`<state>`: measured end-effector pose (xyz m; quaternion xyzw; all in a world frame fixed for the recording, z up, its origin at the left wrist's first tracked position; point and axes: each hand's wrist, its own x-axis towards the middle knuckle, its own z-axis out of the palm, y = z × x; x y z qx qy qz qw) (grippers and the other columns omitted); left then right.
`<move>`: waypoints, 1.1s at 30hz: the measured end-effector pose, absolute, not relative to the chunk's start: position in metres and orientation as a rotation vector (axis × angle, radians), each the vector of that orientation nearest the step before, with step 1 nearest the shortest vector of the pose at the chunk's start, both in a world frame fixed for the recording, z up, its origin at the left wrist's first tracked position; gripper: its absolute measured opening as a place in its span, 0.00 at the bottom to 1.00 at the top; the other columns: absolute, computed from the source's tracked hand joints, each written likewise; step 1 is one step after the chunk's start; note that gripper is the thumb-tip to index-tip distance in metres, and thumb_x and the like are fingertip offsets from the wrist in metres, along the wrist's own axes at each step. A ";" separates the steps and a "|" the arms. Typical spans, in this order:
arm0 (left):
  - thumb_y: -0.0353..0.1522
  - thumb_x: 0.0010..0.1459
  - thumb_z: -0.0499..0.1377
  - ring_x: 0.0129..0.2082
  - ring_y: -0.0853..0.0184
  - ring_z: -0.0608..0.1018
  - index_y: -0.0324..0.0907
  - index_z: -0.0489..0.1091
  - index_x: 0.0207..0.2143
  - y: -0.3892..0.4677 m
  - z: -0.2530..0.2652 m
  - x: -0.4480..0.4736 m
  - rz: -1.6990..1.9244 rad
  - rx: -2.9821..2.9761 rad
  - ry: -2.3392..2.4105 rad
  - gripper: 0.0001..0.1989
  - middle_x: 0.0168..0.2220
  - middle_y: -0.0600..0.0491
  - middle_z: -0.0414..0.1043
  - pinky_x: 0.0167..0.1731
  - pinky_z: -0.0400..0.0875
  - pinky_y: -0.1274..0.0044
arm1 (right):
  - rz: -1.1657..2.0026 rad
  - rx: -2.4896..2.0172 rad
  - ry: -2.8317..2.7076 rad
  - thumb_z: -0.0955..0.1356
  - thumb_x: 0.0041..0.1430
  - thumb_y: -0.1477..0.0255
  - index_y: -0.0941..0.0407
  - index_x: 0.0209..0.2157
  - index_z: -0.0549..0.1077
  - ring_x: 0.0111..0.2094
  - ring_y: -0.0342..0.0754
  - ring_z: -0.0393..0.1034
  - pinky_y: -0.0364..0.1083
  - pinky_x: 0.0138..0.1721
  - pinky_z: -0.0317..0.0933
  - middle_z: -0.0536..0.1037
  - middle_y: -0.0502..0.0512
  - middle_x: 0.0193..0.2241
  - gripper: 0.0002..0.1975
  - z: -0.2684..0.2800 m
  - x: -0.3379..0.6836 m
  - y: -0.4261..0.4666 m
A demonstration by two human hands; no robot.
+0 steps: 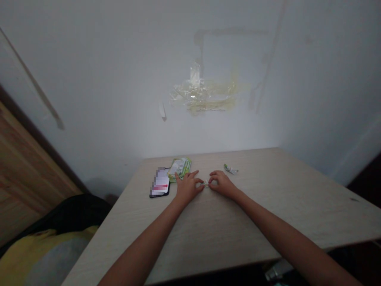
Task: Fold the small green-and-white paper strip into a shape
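Between my two hands, just above or on the table (pixel 184 242), is a small whitish-green piece (pixel 206 183) that looks like a candy wrapper; it is too small to make out fully. My left hand (pixel 188 186) pinches its left end with thumb and forefinger, the other fingers spread towards a green packet (pixel 179 169). From the other side, my right hand (pixel 222 184) pinches the right end, its fingers curled. Behind my right hand lies a crumpled green and clear wrapper (pixel 231 169).
A phone (pixel 160 182) with its screen lit lies left of the packet. The table's back edge meets a white wall (pixel 119 79) with peeling tape (pixel 193 93). To the left, below table height, are dark and yellow fabrics (pixel 44 254) and a wooden panel (pixel 24 171).
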<state>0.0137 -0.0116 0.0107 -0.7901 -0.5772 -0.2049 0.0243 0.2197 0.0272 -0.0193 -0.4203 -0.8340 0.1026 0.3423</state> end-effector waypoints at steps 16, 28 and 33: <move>0.48 0.57 0.59 0.60 0.52 0.66 0.61 0.77 0.40 -0.010 0.011 0.013 -0.643 -2.453 -1.738 0.11 0.62 0.58 0.65 0.57 0.25 0.37 | 0.253 -1.083 -2.202 0.73 0.53 0.68 0.55 0.33 0.79 0.51 0.54 0.67 0.54 0.55 0.60 0.75 0.60 0.47 0.06 -0.018 0.221 0.027; 0.49 0.56 0.59 0.61 0.50 0.65 0.61 0.77 0.41 -0.011 0.015 0.015 -0.560 -2.446 -1.802 0.13 0.63 0.59 0.63 0.57 0.27 0.36 | 0.270 -1.074 -2.210 0.72 0.54 0.68 0.55 0.34 0.79 0.52 0.54 0.67 0.54 0.55 0.59 0.75 0.61 0.47 0.07 -0.019 0.222 0.028; 0.50 0.55 0.59 0.61 0.50 0.65 0.60 0.78 0.40 -0.010 0.016 0.015 -0.578 -2.448 -1.823 0.13 0.63 0.58 0.63 0.57 0.26 0.37 | 0.269 -1.067 -2.211 0.72 0.53 0.68 0.55 0.34 0.78 0.52 0.55 0.67 0.54 0.55 0.59 0.74 0.61 0.47 0.07 -0.017 0.222 0.027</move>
